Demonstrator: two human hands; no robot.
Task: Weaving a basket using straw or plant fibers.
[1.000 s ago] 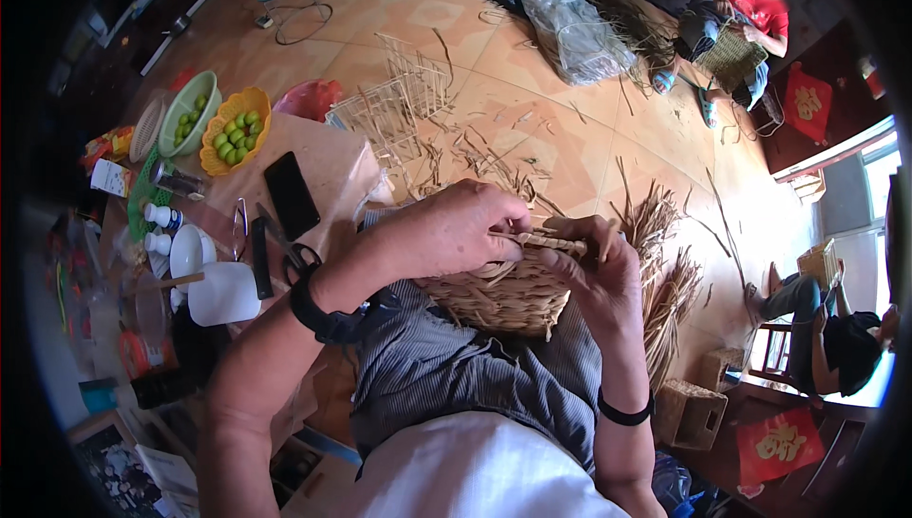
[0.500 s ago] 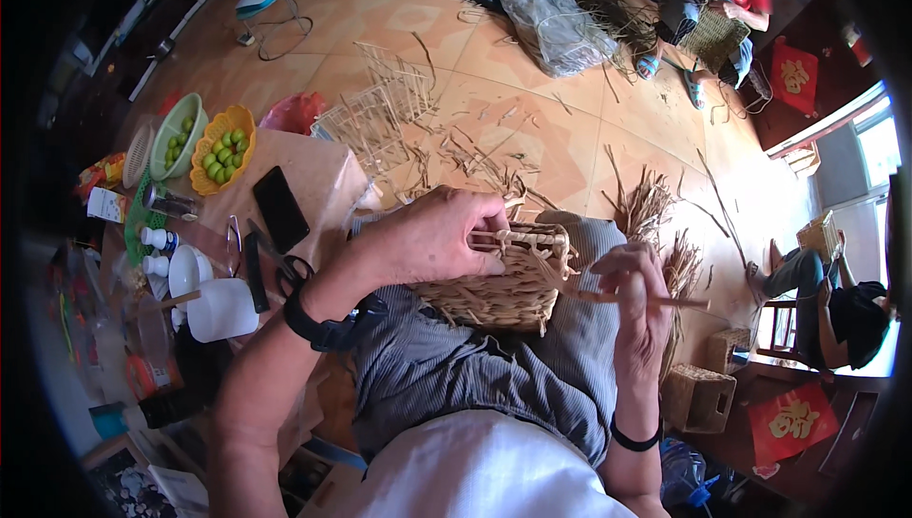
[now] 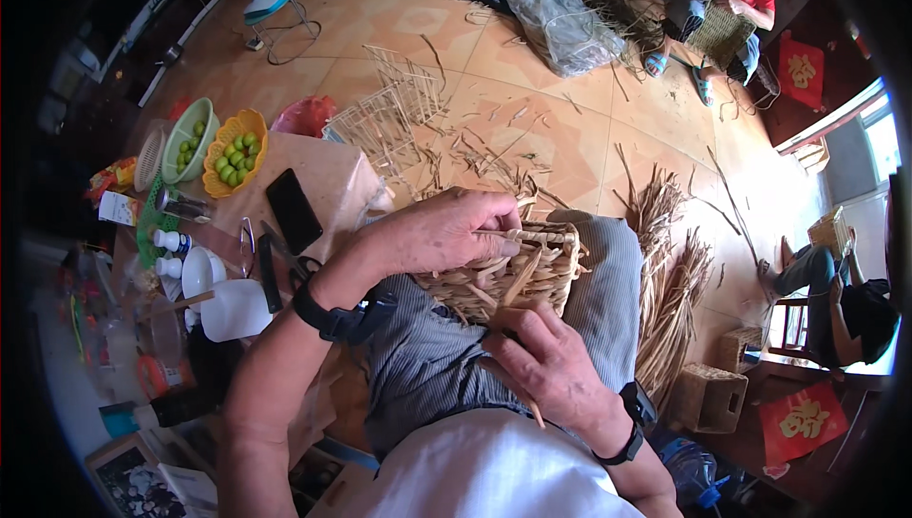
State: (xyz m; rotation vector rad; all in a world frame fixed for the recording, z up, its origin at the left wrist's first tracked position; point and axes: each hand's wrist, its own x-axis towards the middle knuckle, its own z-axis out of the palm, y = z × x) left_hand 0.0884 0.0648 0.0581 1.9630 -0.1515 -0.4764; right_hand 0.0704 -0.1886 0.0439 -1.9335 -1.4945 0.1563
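A small basket [image 3: 460, 294] woven from dried plant strands rests on my lap, its rim facing up and away. My left hand [image 3: 454, 231] is closed over the left part of the rim, thumb on one side and fingers on the other. In front of the near wall, my right hand [image 3: 549, 352] pinches a flat tan strand [image 3: 522, 277]. This strand slants up from my fingers toward the rim, and a tail hangs below the hand. Where it joins the weave I cannot tell.
At my left, a table [image 3: 328, 171] carries a phone [image 3: 294, 206], scissors [image 3: 306, 267], fruit bowls [image 3: 209, 182] and cups. Bundles of dried stalks [image 3: 670, 299] lie right of my knee. Finished baskets [image 3: 711, 394] stand farther right. Two other people sit weaving. A wire frame [image 3: 385, 114] lies on the floor.
My right hand has swung left and closer to my body, from beside the basket to its near wall. The strand that pointed right now slants across the front. My left hand still grips the rim.
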